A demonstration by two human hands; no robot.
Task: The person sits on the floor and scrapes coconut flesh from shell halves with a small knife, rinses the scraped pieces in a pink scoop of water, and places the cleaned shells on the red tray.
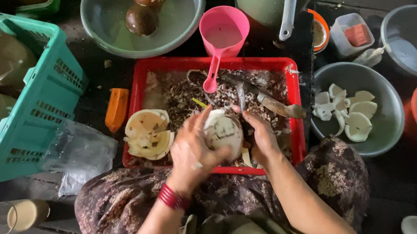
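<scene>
- a person is sitting low on a dark floor, patterned cloth over the knees, with tubs and basins crowding in all around.
- the left hand (pixel 191 150) is cupping a pale piece of coconut (pixel 224 134) and gripping it firmly, fingers wrapped round its near side, just over the near rim of the red tray (pixel 297 120).
- the right hand (pixel 262 137) is closing round a small blade (pixel 241 98) that is sticking up just beyond the coconut; the grip itself is partly hidden.
- judging from this, the blade is working very close to the left fingers, so a slip on the wet flesh could cut them, or the piece could drop into the brown shavings under both hands.
- left of the left hand, coconut shell halves (pixel 148 134) are lying in the tray.
- right of the right hand, a grey bowl (pixel 391 122) is holding white pieces.
- beyond the hands, a pink scoop (pixel 224 35) is resting on the tray's far edge.
- far left, a green basket (pixel 43 114) is holding whole coconuts.
</scene>
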